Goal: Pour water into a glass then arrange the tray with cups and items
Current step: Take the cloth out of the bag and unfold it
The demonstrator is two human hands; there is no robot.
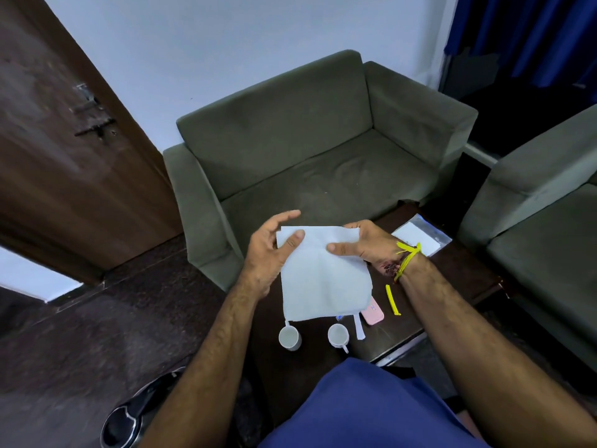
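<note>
- Both hands hold a white paper napkin (323, 273) up over a dark low table (458, 273). The left hand (271, 253) pinches its upper left corner, thumb on top.
- The right hand (368, 242) grips the upper right edge; a yellow thread (407, 258) circles that wrist.
- Two white cups (289, 337) stand on the table just below the napkin's hanging edge.
- A pink case (374, 313) and a yellow strip (392, 299) lie beside them.
- No writing is readable.
</note>
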